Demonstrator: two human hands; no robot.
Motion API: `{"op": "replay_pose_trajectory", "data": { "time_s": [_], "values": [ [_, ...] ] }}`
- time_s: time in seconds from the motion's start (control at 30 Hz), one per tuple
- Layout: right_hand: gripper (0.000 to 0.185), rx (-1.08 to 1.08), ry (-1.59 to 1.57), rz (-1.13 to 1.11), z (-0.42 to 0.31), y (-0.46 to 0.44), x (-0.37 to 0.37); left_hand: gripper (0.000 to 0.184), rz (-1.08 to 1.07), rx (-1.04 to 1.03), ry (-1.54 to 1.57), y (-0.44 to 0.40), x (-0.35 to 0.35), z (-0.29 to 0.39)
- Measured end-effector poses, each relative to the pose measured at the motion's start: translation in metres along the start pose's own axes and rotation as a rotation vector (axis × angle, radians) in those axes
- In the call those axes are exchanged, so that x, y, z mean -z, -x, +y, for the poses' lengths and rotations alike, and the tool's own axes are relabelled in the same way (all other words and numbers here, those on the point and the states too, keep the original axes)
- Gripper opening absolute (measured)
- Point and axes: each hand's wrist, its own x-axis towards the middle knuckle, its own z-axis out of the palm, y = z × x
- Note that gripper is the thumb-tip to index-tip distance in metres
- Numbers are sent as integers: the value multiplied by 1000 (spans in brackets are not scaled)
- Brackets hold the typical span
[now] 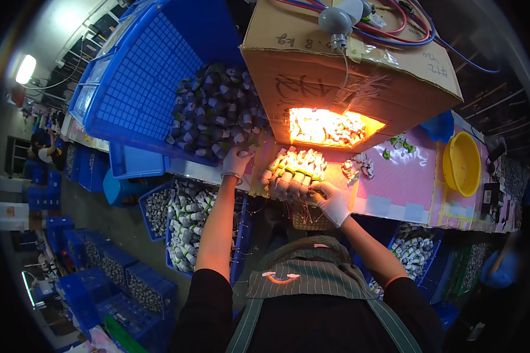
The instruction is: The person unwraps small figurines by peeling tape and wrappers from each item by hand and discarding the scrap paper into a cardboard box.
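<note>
My left hand [237, 163], in a pale glove, is at the front corner of a big blue crate [141, 88] full of small grey-and-white capped pieces [218, 106]. Its fingers are curled together; whatever is in them is hidden. A packed row of similar pieces [293, 172] with green bands lies at the table's front edge, thin wires hanging below. My gloved right hand [334, 205] touches the row's right end, fingers bent around a piece there. Behind the row stands a cardboard box [359, 76] with a brightly lit opening, more pieces glowing inside.
Loose white pieces [359, 167] and green scraps [398, 146] lie on the pink tabletop [403, 182]. A yellow basin [461, 165] stands at right. Cables [388, 29] and a grey bulb-like object [335, 20] top the box. Filled crates [188, 220] sit below the table.
</note>
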Motion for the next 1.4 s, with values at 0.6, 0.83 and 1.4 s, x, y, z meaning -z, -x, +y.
{"op": "replay_pose_trajectory", "data": {
  "time_s": [0.6,0.83,1.4],
  "values": [
    [31,-469,-1095,-123,-31,-24,-42,41,-624,418,1239,146,57,144],
    [21,-407,-961,-220,-47,-27,-16,34,-646,387,992,168,62,150],
    [19,-59,-363,-257,-34,-18,-5,42,-735,288,475,157,63,175]
  ]
}}
